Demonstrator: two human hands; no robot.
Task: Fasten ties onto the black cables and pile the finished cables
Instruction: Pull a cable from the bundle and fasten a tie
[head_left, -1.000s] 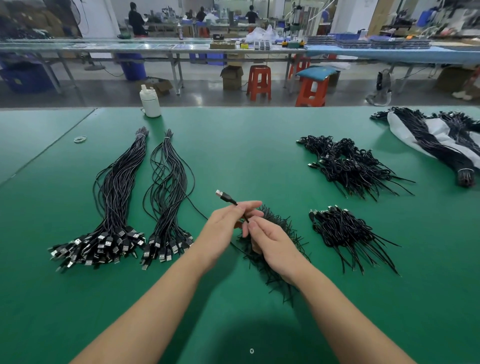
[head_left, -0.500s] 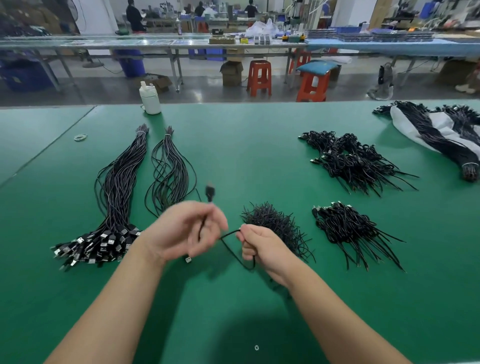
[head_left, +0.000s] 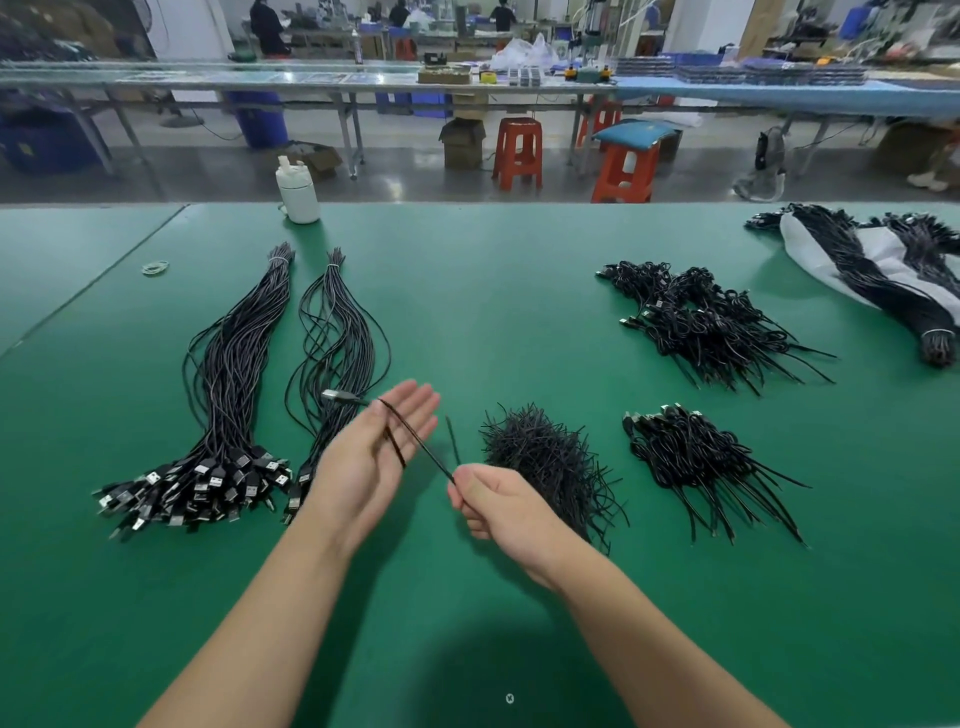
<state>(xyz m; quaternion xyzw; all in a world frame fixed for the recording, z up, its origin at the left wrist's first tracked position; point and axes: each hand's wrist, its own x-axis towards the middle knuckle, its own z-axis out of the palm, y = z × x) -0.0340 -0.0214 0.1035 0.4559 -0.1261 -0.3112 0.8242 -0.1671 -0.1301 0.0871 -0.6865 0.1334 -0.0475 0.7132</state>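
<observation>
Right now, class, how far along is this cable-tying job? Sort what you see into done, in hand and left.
Done: two piles of tied cables, a far pile and a near pile. In hand: one cable looped over the open left hand, its other part pinched by the right hand. Left: two long bundles of loose cables and a heap of ties.

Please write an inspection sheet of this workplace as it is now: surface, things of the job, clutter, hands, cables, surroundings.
Surface: green table, flat.
Job's things: loose ties heap; near finished pile; far finished pile.
Clutter: white bottle; rubber band.
Hands: left hand open, a cable looped over its palm; right hand pinches that cable.
Cables: two untied bundles; more on a white sheet.
Surroundings: orange stools, long benches, people at the back.
</observation>
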